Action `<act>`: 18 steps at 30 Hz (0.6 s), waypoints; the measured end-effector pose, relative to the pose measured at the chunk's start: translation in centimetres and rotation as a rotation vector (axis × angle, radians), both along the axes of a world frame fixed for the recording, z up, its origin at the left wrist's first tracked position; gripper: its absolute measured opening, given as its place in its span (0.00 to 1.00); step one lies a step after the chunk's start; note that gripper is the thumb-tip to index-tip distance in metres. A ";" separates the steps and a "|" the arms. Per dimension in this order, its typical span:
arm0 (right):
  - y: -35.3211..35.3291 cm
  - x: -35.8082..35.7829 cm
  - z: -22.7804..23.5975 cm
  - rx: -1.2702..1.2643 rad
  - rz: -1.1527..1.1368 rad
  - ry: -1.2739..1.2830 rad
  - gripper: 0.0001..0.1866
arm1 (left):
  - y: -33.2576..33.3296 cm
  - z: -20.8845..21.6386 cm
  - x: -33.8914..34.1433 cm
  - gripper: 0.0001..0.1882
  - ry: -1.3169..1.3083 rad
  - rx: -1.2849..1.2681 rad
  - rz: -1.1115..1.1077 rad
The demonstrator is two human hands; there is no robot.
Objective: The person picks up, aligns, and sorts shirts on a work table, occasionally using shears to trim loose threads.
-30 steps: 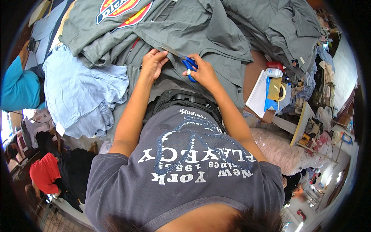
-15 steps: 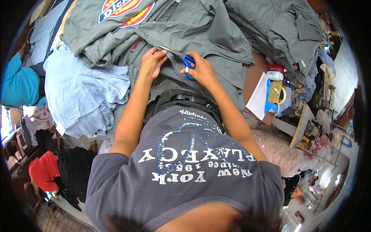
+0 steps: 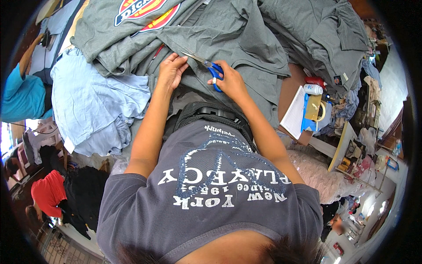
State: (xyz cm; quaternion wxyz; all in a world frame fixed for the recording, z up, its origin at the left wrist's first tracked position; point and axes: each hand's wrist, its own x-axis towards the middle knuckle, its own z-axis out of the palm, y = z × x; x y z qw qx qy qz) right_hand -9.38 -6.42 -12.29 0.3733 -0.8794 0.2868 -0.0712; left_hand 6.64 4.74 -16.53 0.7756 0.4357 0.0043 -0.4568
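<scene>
My right hand (image 3: 232,81) grips a pair of scissors (image 3: 209,64) with blue handles, its fingers in the loops and its blades pointing left. Thumb and fingers of my left hand (image 3: 172,70) are pinched together right beside the scissors' tip. Whatever lies between those fingertips is too small to make out. Both hands are over a grey garment (image 3: 211,37) spread across the work surface. To its left, another grey garment (image 3: 99,42) bears a red, yellow and blue print.
Light blue garments (image 3: 94,101) are heaped at my left. On the right, a white pad (image 3: 293,112), a tape roll (image 3: 321,111), a white bottle (image 3: 313,89) and a red object (image 3: 315,80) lie together. A co-worker in a teal top (image 3: 24,97) is at far left.
My hands and the scissors keep almost the same pose, with only a slight shift. At far left, the co-worker's arm has come into view, reaching up over blue cloth.
</scene>
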 end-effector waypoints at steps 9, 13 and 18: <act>-0.1 0.7 -0.7 0.020 0.019 -0.056 0.29 | 0.2 0.2 -0.1 0.11 -0.016 0.016 -0.009; -0.1 0.4 -1.3 -0.030 0.028 -0.075 0.29 | 0.1 -0.1 -0.1 0.12 -0.020 0.006 -0.001; 0.2 1.5 0.4 -0.035 0.038 0.001 0.29 | 0.3 -0.3 -0.2 0.13 -0.031 0.003 -0.001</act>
